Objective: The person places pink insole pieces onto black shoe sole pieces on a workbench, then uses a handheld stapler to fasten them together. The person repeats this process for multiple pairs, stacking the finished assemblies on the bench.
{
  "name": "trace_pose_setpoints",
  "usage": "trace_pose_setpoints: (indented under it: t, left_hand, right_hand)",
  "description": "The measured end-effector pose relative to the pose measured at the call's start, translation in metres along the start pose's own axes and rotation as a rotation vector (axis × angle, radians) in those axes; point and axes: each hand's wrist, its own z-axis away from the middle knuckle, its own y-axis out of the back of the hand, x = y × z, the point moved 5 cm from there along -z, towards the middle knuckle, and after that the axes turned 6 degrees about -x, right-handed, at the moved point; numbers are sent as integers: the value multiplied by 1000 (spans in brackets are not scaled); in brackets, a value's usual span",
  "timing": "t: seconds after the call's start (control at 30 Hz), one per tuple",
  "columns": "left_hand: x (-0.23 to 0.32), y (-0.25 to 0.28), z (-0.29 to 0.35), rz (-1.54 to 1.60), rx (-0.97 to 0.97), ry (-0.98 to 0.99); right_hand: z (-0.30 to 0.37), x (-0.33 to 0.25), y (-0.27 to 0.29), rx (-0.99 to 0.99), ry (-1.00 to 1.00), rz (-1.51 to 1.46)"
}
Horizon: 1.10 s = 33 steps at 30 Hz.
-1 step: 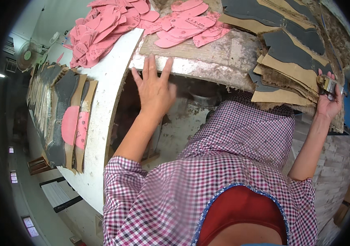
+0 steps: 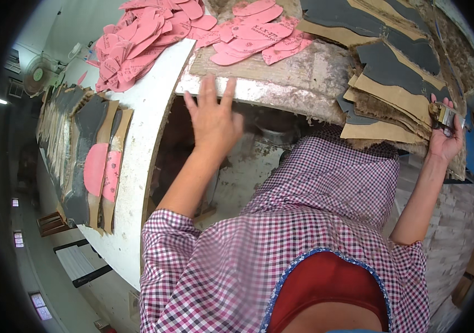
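Observation:
My left hand [image 2: 214, 122] reaches to the near edge of the worn work board [image 2: 314, 69], fingers apart and slightly blurred, with nothing in it. Its fingertips lie over the pale edge strip. At the far right, my right hand [image 2: 447, 145] holds what looks like a flat brush [image 2: 446, 117] with a metal band and a dark, clotted end. Beside that hand lie overlapping dark grey and tan cut pieces [image 2: 395, 72], some with fuzzy edges. Pink insole-shaped pieces [image 2: 262, 36] lie on the board beyond my left hand.
A large heap of pink pieces [image 2: 137, 44] covers the back of the white table [image 2: 131, 144]. A row of grey and tan pieces [image 2: 84, 144] lines its left side, two pink half-ovals on top. A fan [image 2: 37, 75] stands far left. Below the board is an open space.
My left hand has shifted slightly to the right along the board's edge. My right hand and the brush look unmoved.

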Motion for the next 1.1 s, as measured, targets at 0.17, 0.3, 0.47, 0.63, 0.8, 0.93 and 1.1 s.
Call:
trace_pose_setpoints:
  t: [0.17,0.3,0.47,0.63,0.8,0.93,1.1]
  left_hand:
    - [3,1,14,124,-11,-13]
    - [-39,-10,21,239,3,115]
    - [-16,-5,27,150,5,78]
    - [18,-9,71,114,-115,25]
    - [-18,-36,89,844,-72,366]
    - [-19,-19,69,1569,14,463]
    - [-11,-1,49,1526,7,357]
  right_hand:
    - [3,1,-4,30,22,31]
    - [3,1,-2,34,25,7]
    - [2,2,-2,19,15,5]
    - [3,4,-7,61,14,-21]
    - [8,1,-8,39,37,54]
    - [3,2,-4,39,30,13]
    - [5,4,-8,56,34,-19]
